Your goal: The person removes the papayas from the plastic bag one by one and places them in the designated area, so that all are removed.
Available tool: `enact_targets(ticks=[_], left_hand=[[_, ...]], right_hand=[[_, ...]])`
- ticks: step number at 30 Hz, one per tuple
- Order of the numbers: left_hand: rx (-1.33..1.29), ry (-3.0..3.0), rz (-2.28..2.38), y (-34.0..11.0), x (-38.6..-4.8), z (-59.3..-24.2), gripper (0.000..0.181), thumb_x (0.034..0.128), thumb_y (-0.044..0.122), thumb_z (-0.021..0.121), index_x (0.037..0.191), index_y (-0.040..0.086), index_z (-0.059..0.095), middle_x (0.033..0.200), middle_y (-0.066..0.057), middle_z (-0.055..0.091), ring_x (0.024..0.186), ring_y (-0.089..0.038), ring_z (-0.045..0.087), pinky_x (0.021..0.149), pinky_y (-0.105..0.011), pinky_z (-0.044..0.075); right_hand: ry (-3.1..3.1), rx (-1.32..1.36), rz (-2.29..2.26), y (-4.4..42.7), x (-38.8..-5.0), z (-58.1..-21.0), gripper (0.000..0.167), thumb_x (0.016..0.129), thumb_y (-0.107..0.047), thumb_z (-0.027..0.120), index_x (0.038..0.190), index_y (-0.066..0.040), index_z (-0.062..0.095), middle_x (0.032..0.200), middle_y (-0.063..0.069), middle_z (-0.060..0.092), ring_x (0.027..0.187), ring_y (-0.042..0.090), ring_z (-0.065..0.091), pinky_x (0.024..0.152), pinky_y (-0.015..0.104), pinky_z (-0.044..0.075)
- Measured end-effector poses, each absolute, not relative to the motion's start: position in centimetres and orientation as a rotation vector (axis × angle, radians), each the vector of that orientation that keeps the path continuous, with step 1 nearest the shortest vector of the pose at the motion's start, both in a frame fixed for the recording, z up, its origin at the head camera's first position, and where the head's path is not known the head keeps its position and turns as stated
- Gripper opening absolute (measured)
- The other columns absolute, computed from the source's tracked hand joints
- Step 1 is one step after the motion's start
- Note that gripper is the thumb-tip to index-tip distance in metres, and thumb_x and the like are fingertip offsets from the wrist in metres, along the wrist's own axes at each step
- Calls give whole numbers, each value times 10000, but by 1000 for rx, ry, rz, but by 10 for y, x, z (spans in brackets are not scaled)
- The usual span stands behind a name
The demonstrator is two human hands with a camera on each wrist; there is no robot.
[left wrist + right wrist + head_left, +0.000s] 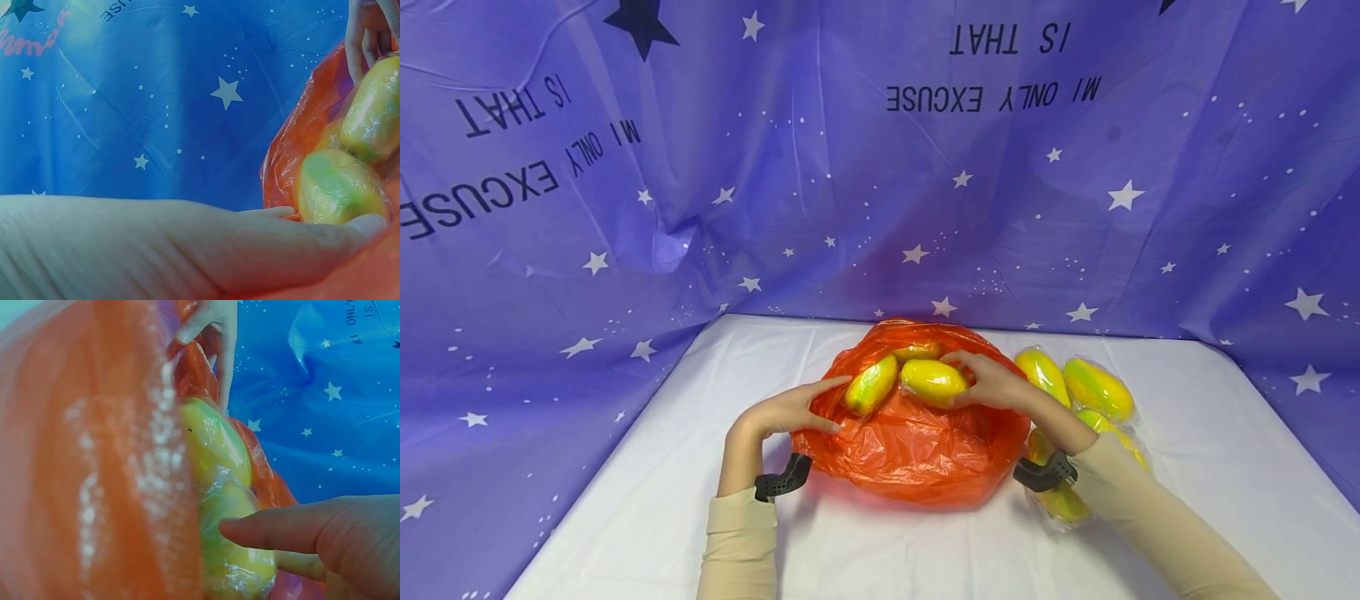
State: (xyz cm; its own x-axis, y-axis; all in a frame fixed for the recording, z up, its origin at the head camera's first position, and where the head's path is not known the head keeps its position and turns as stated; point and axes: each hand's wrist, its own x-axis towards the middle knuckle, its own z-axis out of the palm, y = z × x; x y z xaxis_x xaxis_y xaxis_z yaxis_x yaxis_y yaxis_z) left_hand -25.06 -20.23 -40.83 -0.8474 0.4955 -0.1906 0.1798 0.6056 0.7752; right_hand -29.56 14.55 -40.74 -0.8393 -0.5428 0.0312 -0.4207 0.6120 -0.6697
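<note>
A red plastic bag (917,450) lies wide open on the white table, with several yellow-green plastic-wrapped fruits inside. My right hand (996,383) holds the right-hand fruit (934,381), fingers and thumb around its right end; the thumb lies on its wrapping in the right wrist view. My left hand (793,408) is at the bag's left edge, fingers spread and fairly straight, near the left fruit (872,387). In the left wrist view, the left thumb is beside the lower fruit (337,187); contact is unclear. A third fruit (917,351) sits behind them.
Several more wrapped fruits, one of them at the back (1099,389), lie to the right of the bag, partly under the right forearm. The white table (880,550) ends at a purple star-printed cloth (880,208) behind and at the sides.
</note>
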Motion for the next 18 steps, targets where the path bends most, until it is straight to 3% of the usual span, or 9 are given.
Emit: enact_targets(ticks=[18], left_hand=[[547, 2457, 1118, -202, -249, -407, 789, 834, 198, 752, 1510, 148, 348, 1527, -150, 323, 1403, -365, 245, 1114, -575, 197]], right_hand=[[2592, -774, -1160, 145, -293, -410, 500, 804, -36, 757, 1258, -45, 548, 1204, 181, 592, 1117, 366, 547, 939, 494, 466]])
